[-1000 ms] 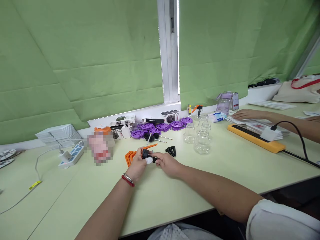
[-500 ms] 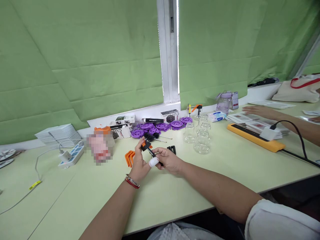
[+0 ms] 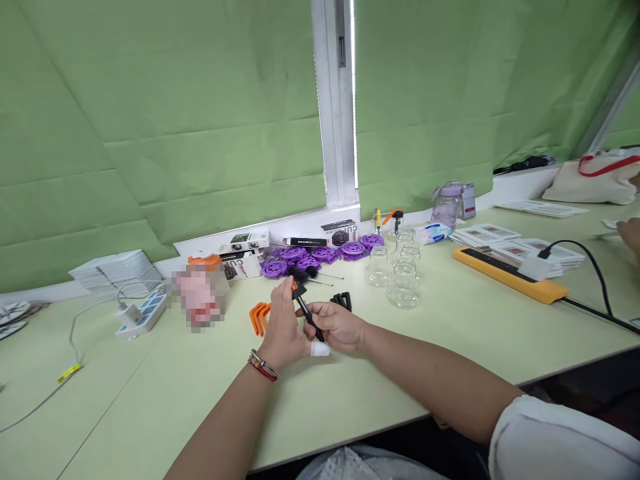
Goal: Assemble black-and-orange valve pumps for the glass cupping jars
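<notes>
A thin black tube with a black-and-orange head point(image 3: 309, 317) is held above the table, tilted, between both hands. My left hand point(image 3: 283, 323) is closed around it, fingers at the head and the white-wrapped thumb by the lower tip. My right hand point(image 3: 340, 327) pinches the shaft from the right; some of its fingers are hidden. Bent orange strips point(image 3: 259, 319) lie left of my left hand. Small black parts point(image 3: 343, 300) lie just beyond my right hand. Clear glass bottles point(image 3: 403, 288) stand farther right, and a black-and-orange piece point(image 3: 397, 215) rises from the back one.
Purple wheel-shaped pieces point(image 3: 293, 255) and small boxes point(image 3: 247, 263) line the back. At left are a power strip point(image 3: 150, 313) and a white stack point(image 3: 117, 277). A yellow power strip point(image 3: 505, 273), printed cards point(image 3: 485, 235) and another person's hand point(image 3: 630, 237) are at right.
My left hand has turned, its thumb moving right and down to the tube's lower end. The tube stands steeper. The other person's hand has left the cards, moving right.
</notes>
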Demonstrator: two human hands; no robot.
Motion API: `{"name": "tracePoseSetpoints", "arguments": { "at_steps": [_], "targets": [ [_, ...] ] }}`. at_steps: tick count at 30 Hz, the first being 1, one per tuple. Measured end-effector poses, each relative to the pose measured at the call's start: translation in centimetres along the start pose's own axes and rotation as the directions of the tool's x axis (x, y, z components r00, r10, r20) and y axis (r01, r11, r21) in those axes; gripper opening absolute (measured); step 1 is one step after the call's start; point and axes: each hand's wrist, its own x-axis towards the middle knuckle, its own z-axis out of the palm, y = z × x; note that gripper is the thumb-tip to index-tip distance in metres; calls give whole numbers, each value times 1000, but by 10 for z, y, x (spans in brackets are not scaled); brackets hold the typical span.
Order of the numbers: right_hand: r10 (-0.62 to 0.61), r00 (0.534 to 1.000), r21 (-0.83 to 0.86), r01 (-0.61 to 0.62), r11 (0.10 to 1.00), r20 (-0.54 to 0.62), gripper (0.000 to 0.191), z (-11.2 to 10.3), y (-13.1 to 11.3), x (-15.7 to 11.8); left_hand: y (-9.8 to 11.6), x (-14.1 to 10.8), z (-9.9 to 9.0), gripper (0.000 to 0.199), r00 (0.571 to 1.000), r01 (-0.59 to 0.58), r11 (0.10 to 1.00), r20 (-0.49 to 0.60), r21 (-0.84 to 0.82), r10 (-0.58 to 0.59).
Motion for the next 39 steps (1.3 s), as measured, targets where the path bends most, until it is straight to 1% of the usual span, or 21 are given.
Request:
{"name": "tracePoseSetpoints", "arguments": {
  "at_steps": [4, 6, 9, 16, 21, 27, 34, 39],
  "targets": [
    [12, 1000, 19, -11, 1000, -12, 42, -1, 1, 0, 0, 0, 0, 127, 1000, -16, 999, 20, 37, 15],
    [18, 1000, 25, -18, 1000, -18, 40, -1, 2, 0, 1, -1, -1, 129, 999, -9, 1000, 43, 14, 8],
    [23, 1000, 39, -23, 999, -6, 39, 0, 1, -1, 1, -2, -1, 128, 999, -36, 999, 37, -11, 37],
    [33, 999, 81, -35, 996, 26, 37, 4, -2, -3, 2, -3, 1, 131, 995, -99, 984, 42, 145, 93],
    [46, 998, 122, -50, 991, 35, 37, 5, -2, -3, 3, -2, 2, 130, 996, -78, 977, 50, 201, 69],
    [57, 998, 118, -61, 991, 41, 36, 4, 0, -2, 7, -2, 0, 126, 998, -52, 980, 46, 193, 44],
    [71, 997, 129, -72, 989, 17, 32, 3, 3, -2, 8, -3, 0, 124, 997, -60, 969, 61, 241, 47],
    [73, 997, 130, -73, 989, 3, 34, 3, 2, -2, 9, -2, 0, 119, 998, -28, 972, 55, 233, 16]
  ]
}}
